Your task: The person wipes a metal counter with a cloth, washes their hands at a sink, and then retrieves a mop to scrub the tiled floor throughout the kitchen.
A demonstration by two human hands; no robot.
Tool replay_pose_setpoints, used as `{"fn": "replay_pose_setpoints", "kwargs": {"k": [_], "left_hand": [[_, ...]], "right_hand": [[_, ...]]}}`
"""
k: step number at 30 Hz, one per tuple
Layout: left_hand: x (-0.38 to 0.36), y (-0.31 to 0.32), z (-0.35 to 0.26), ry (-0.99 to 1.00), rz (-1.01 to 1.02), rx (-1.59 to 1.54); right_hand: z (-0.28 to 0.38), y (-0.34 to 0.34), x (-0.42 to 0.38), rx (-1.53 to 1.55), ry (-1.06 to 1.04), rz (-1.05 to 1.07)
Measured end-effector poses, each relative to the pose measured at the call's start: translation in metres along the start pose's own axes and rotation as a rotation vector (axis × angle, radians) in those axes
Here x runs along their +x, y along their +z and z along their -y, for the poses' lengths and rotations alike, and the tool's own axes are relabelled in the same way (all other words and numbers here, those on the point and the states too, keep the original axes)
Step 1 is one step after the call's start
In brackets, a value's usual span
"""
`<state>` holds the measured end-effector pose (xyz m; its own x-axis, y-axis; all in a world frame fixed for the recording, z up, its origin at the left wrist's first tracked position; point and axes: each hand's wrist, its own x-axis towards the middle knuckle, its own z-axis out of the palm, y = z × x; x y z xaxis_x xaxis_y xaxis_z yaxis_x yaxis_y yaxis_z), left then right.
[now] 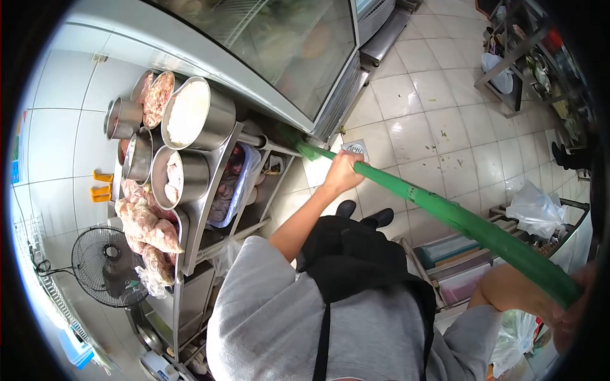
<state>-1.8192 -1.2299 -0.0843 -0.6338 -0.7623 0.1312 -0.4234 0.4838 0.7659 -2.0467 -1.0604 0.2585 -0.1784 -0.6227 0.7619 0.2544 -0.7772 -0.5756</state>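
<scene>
A long green pole runs slantwise across the view, from beside the glass-door cabinet to the lower right. My left hand is wrapped round its thinner far part. Near the thick end, at the right edge, my right hand grips the pole, dim and partly lost in the dark border. Green bristles show at the pole's far end, by the foot of the cabinet, partly hidden in shadow. Close to them is a floor drain.
On the left, a steel table bears several metal pots and bagged meat. A glass-door cabinet stands ahead. Behind the table is a fan. Racks stand at right; another person's dark shoe shows there.
</scene>
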Motion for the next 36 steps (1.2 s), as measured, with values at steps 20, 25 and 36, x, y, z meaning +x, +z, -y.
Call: {"fn": "replay_pose_setpoints", "kwargs": {"k": [20, 25, 36], "left_hand": [[0.004, -0.096, 0.193, -0.116, -0.155, 0.214], [-0.001, -0.05, 0.228, -0.165, -0.37, 0.193], [-0.043, 0.025, 0.057, -0.038, -0.141, -0.229]], "right_hand": [[-0.198, 0.037, -0.064, 0.274, 0.025, 0.149], [-0.2, 0.048, -0.082, 0.011, 0.202, -0.033], [-0.022, 0.042, -0.017, -0.028, 0.345, 0.233]]}}
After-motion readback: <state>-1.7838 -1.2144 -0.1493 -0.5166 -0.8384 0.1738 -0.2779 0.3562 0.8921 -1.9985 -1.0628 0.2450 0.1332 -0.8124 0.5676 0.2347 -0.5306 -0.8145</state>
